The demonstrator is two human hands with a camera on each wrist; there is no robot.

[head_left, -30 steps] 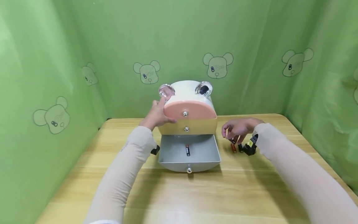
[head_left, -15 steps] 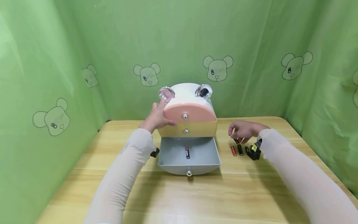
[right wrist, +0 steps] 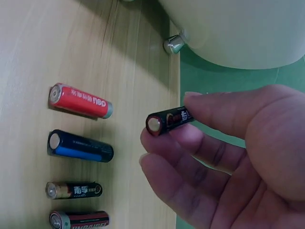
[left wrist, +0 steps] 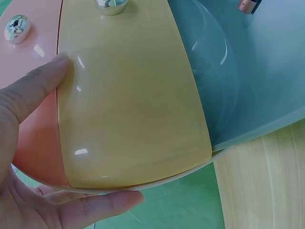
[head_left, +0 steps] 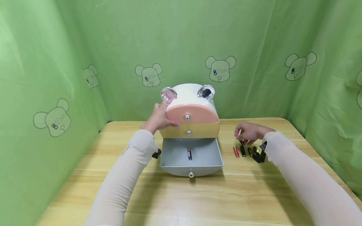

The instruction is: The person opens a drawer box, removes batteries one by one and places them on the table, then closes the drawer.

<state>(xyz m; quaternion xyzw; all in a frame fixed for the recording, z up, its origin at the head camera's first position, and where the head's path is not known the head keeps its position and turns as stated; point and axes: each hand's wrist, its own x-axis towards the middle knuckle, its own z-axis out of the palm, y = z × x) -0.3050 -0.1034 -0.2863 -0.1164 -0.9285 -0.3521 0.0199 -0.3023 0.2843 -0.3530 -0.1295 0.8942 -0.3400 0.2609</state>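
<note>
A small bear-eared drawer cabinet point(head_left: 192, 94) with pink, yellow and grey-blue drawers stands on the table. My left hand point(head_left: 158, 118) grips its left side, thumb on the front near the pink-yellow seam, other fingers along the side wall. The bottom drawer point(head_left: 175, 157) is pulled out, with one battery point(head_left: 189, 154) lying in it. To the right of the cabinet, my right hand point(head_left: 250, 131) pinches a black battery point(right wrist: 167, 119) between thumb and fingers, raised above the table. Nearby lie a red battery point(right wrist: 81, 101), a dark blue one point(right wrist: 81, 146) and a black-and-copper one point(right wrist: 75, 190).
Another battery point(right wrist: 80, 220), black and red, lies at the end of the row. The wooden table point(head_left: 181, 201) extends in front of the cabinet. A green curtain point(head_left: 181, 37) with bear-face prints encloses the back and sides.
My right hand has shifted a little to the right with the battery in its fingers, exposing more of the row of batteries. My left hand keeps its grip on the cabinet.
</note>
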